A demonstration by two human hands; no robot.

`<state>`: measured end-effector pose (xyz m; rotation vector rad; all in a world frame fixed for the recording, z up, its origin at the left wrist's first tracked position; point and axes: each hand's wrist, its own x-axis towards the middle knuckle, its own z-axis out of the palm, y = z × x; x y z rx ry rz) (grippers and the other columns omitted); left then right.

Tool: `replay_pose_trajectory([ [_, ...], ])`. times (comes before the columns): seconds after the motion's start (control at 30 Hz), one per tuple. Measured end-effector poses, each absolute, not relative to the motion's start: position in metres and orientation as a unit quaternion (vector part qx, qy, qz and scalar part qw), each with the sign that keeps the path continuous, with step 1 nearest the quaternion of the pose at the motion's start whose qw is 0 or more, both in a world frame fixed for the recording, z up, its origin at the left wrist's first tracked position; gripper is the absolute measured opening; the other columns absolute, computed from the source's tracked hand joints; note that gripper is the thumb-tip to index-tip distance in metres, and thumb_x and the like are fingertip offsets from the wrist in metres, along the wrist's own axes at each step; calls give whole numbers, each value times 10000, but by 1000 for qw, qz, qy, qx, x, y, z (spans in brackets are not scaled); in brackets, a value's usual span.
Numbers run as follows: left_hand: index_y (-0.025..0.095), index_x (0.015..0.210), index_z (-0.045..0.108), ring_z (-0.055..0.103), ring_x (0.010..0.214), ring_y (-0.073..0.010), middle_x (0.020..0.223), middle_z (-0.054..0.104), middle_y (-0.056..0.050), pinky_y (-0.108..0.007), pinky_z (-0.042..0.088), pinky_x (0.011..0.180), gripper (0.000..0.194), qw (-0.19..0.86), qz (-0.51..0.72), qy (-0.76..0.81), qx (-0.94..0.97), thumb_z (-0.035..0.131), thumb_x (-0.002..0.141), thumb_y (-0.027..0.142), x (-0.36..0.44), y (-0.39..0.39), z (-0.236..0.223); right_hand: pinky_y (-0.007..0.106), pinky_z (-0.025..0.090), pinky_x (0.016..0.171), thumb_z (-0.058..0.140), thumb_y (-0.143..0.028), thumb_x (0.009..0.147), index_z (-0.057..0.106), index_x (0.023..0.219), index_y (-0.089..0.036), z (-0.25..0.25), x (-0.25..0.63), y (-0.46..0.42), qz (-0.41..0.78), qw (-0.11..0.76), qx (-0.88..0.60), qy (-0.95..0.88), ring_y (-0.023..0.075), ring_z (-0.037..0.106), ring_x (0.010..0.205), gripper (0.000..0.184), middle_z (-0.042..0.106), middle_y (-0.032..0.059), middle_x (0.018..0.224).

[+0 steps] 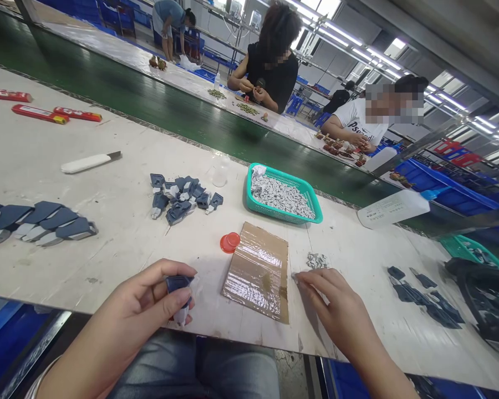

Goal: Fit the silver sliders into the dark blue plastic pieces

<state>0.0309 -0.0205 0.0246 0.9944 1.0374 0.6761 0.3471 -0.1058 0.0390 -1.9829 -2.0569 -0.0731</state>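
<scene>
My left hand (156, 302) is closed around a dark blue and white plastic part (178, 288) above the table's near edge. Thumb and fingertips of my right hand (336, 302) are pinched together around a tiny pale piece (295, 277), too small to make out. Just behind that hand lies a little heap of small grey-white pieces (317, 260). Between my hands rests a tape-covered cardboard sheet (258, 271), with a red round lid (229, 242) at its upper left corner. Farther back is a pile of blue and white parts (183, 197).
A green basket (283, 213) of small white pieces stands behind the cardboard. A white bottle (393, 209) lies to its right, near more dark blue parts (426, 299). On the left are a knife (89, 162), red boxes (39, 113) and a row of parts (37, 221). People sit across the green conveyor belt (149, 102).
</scene>
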Motion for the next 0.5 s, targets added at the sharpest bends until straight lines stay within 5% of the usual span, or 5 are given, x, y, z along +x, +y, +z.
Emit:
replay_pose_trajectory([
  [0.5,240,992,594,419,582,-99,571,426,64,-166,363,555,352,694,280,485,451,668,728,460,33,-23,30,329,501,686,455,-280,910,618,822,-202,35,356,-98,-38,134,-646,-750,190,568,787,201,626,37,799],
])
